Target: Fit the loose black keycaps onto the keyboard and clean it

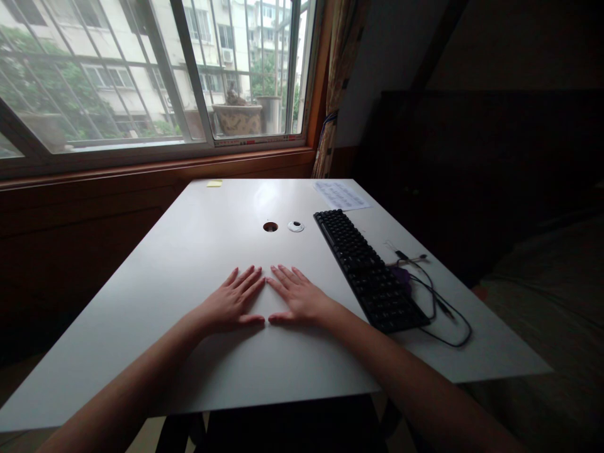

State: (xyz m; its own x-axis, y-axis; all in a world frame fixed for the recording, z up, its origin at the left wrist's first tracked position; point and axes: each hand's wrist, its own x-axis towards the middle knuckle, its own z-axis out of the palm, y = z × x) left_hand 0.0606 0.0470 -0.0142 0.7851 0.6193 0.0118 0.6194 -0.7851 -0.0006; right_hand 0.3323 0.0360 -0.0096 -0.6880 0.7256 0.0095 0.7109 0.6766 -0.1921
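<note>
My left hand [232, 301] lies flat on the white table [141, 296], fingers apart and pointing away from me. Beside it my right hand [299, 296] rests palm down in the same way, with its fingers spread. The index fingertips and thumb tips of the two hands come close to each other. Neither hand holds anything. To the right of my right hand lies a black keyboard [361, 264], set at a slant and apart from the hand. Beyond my fingertips are a round hole [270, 227] in the tabletop and a round white cover [296, 226].
Black cables [465, 333] and a small purple item [402, 277] lie right of the keyboard. A printed sheet [342, 195] is at the far right corner, a yellow note [214, 183] at the far left. A barred window [198, 69] and a curtain [336, 82] stand behind.
</note>
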